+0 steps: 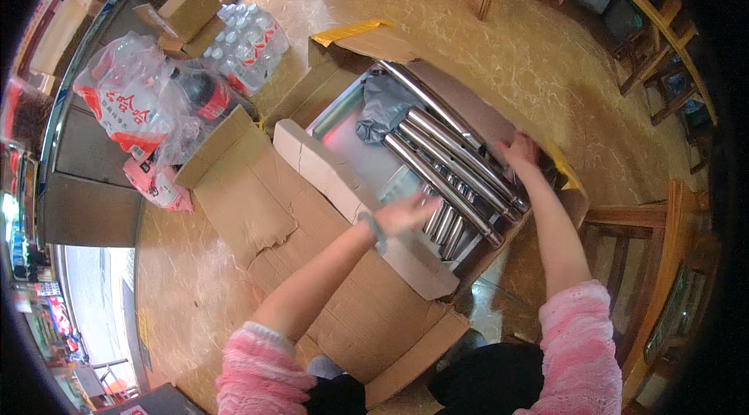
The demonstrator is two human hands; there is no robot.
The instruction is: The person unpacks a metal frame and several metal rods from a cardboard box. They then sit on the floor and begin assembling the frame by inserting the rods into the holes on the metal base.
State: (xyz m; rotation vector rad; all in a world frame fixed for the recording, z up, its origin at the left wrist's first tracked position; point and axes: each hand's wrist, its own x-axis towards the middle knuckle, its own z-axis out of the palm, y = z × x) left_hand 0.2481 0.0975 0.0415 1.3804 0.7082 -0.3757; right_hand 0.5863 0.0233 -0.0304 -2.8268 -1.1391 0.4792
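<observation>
A large open cardboard box (pixel 257 204) lies on the marble floor with its flaps spread. Inside lie several long shiny metal tubes (pixel 449 161) on a flat steel sheet (pixel 351 130), with a crumpled grey plastic bag (pixel 382 107) at their far end. Shorter metal tubes (pixel 446 226) lie under the long ones. My left hand (pixel 406 214) hovers with fingers apart just above the short tubes, beside a white foam slab (pixel 320 169); it looks blurred. My right hand (pixel 519 151) rests on the box's far edge next to the long tubes, fingers spread.
Plastic bags of goods (pixel 133 99), a dark soda bottle (pixel 204 91), a pack of water bottles (pixel 250 44) and small cardboard boxes (pixel 187 9) stand at the upper left. Wooden chairs (pixel 647 259) stand to the right and at the back.
</observation>
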